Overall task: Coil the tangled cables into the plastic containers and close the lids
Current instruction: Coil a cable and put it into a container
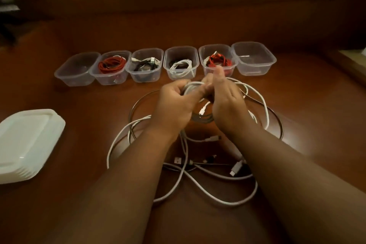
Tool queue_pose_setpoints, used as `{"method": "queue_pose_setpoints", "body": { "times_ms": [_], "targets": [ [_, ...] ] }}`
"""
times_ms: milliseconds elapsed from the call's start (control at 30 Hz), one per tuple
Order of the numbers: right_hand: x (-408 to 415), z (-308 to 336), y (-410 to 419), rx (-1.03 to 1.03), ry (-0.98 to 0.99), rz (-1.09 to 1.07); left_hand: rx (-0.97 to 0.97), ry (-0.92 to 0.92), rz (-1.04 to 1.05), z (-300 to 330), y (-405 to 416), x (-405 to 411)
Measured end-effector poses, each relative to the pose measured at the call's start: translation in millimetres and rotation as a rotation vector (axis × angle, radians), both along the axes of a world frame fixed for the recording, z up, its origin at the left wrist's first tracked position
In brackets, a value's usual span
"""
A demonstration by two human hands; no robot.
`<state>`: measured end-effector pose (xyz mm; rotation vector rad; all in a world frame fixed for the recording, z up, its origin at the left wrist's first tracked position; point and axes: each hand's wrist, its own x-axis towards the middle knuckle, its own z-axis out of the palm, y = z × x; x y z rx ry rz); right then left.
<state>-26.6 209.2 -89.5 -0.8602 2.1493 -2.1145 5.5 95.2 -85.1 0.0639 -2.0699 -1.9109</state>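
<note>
A stack of lids is being kept at the far left, not yet used. Of 6 tubs, 4 are holding coiled cables and 2 are waiting bare. A white cable is being wound by the left hand and right hand, both curled around it, while more tangled cables are lying below.

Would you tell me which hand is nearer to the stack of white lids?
Left. The left hand is nearer the stack of lids at the table's left edge; the right hand is farther right. Both grip the white cable coil.
</note>
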Motion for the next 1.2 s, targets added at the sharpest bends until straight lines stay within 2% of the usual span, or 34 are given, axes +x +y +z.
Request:
{"method": "queue_pose_setpoints", "body": {
  "times_ms": [167,333,400,467,533,633,733,867,967,1067,1200],
  "targets": [
    [-17.5,-7.6,-2.6,0.324,0.34,-0.025,0.224,-0.089,-0.024,-5.7,-14.9,-10.6],
    [-25.1,-8.1,6.0,0.471,0.378,0.08,0.361,-0.218,-0.091,-7.6,-17.0,-10.1],
    [-23.9,-7.5,8.0,0.452,0.383,0.071,0.354,-0.242,-0.133,-4.6,-14.5,-7.9],
    [-22.8,-8.9,9.2,0.405,0.361,0.047,0.206,-0.212,-0.091,-2.1,-10.9,-6.6],
    [-21.9,-10.3,9.9,0.349,0.277,0.005,0.061,-0.12,-0.026,-2.0,-8.3,-7.2],
    [-20.1,-10.3,9.7,0.229,0.13,-0.052,-0.051,0.084,-0.012,-6.6,-6.8,-6.9],
    [-16.6,-8.6,8.5,0.129,0.069,-0.074,-0.158,0.188,0.005,-9.6,-5.1,-5.8],
    [-16.0,-7.5,8.7,0.042,-0.067,-0.013,-0.258,0.264,0.042,-15.2,-7.9,-8.1],
    [-16.9,-5.4,11.0,0.002,-0.117,0.065,-0.492,0.342,0.155,-19.9,-9.1,-8.7],
    [-18.5,-4.9,11.9,0.017,-0.044,0.041,-0.408,0.226,0.083,-14.6,-4.5,-6.2],
    [-22.2,-9.4,11.8,0.135,0.078,-0.055,-0.106,0.009,-0.033,-5.3,-2.6,-3.5]
  ]
}}
